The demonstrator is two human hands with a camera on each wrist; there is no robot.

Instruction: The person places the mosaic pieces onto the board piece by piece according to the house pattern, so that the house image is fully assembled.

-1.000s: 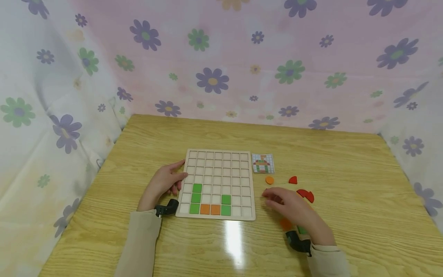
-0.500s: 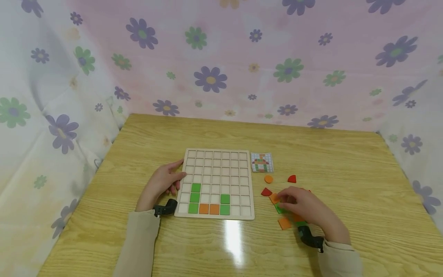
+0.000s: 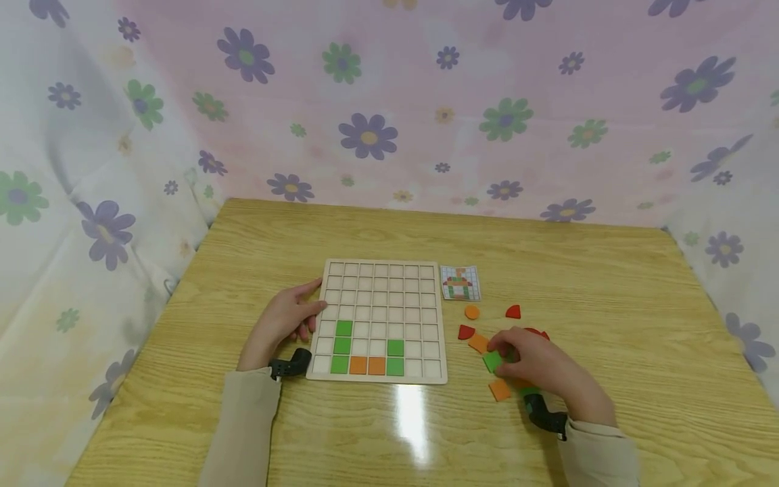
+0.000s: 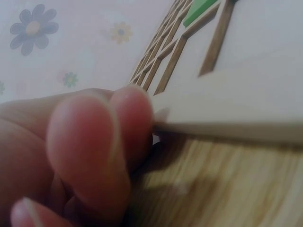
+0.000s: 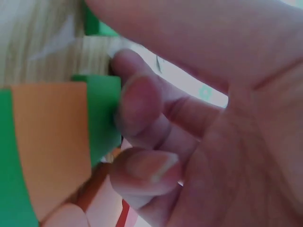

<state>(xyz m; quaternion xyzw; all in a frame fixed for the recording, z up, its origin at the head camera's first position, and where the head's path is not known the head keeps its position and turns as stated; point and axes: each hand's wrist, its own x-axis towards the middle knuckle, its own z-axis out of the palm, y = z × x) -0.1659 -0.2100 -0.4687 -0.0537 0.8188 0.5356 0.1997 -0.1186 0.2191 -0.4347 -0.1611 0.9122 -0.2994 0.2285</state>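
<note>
In the head view, my left hand (image 3: pixel 286 319) rests against the left rim of a wooden grid board (image 3: pixel 379 387), its thumb on the edge. In the left wrist view, the fingertips (image 4: pixel 135 111) touch the board's side (image 4: pixel 227 111). Green squares (image 3: pixel 342 345) and orange squares (image 3: pixel 368 366) sit in the board's lower cells. My right hand (image 3: pixel 535 355) pinches a green square tile (image 3: pixel 491 362) between thumb and index finger over the loose pieces. Orange and green pieces (image 5: pixel 52 142) lie beside its curled other fingers in the right wrist view.
A small pattern card (image 3: pixel 460 283) lies right of the board. Around the right hand lie an orange disc (image 3: pixel 472 312), red quarter-round pieces (image 3: pixel 466 332), an orange square (image 3: pixel 500 389) and more pieces partly under the hand. A floral curtain (image 3: pixel 377 88) stands behind the table.
My right hand has moved right and down from beside the board, uncovering a red piece, and its thumb and index finger have come onto the green square. The left hand stays put.
</note>
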